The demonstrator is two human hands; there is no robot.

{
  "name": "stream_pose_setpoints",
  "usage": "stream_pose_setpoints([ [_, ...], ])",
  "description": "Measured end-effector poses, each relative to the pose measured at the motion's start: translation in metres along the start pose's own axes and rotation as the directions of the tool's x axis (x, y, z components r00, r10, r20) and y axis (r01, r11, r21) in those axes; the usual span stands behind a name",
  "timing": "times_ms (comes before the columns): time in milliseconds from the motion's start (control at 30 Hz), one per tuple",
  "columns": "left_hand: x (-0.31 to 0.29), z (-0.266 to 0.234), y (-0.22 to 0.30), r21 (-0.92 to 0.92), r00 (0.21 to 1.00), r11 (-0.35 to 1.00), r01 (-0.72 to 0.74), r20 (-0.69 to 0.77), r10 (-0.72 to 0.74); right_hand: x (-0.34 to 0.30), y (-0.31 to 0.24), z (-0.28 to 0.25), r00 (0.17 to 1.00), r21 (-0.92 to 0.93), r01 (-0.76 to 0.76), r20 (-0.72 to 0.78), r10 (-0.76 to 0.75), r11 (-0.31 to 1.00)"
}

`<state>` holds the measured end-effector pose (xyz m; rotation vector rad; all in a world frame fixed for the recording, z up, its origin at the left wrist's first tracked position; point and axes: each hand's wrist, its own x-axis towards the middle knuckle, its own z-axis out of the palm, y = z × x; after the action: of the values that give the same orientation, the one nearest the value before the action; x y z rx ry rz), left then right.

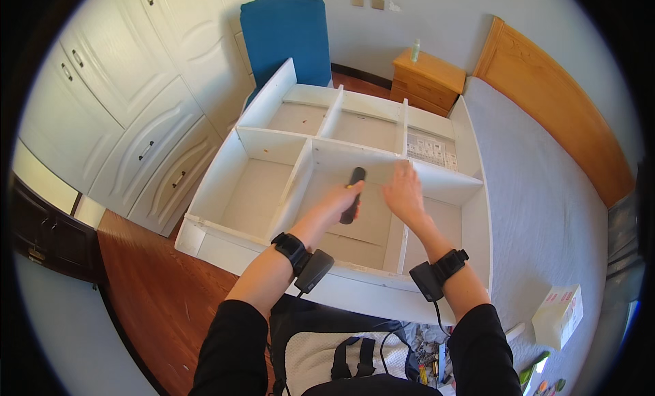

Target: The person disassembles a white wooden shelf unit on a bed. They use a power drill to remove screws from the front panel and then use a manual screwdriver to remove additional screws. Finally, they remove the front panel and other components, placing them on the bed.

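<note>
Sleeves point(233, 345), shelf unit point(361, 294) beneath hands point(404, 193)

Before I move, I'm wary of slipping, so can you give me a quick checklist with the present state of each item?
1. Black cylindrical tool gripped in the left hand: ok.
2. Right hand touching the divider board: cannot tell; the fingertips overlap it in view.
3. White shelf unit lying with its compartments facing up: ok.
4. Compartments free of paper: not ok; a printed sheet shows in the far right one.
5. Black wrist straps around both wrists: ok.
</note>
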<state>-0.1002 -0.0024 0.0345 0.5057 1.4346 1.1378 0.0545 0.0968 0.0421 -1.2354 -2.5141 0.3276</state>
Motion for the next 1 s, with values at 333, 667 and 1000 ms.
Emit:
stream_pose_setpoints([
  [333,0.084,0.084,-0.04,0.072,0.998,0.997,-0.019,0.058,0.015,-0.021,0.059,0.032,0.978,0.115,-0.194,0.103,0.183,0.974],
  [667,0.094,0.072,-0.064,0.125,0.997,0.991,-0.044,0.072,0.035,-0.036,0.035,0.03,0.938,0.254,-0.314,0.231,0.258,0.915],
  [1000,0.103,0.059,-0.079,0.18,0.987,0.977,-0.116,0.132,0.093,-0.038,0.02,0.032,0.901,0.329,-0.433,0.174,0.396,0.839],
])
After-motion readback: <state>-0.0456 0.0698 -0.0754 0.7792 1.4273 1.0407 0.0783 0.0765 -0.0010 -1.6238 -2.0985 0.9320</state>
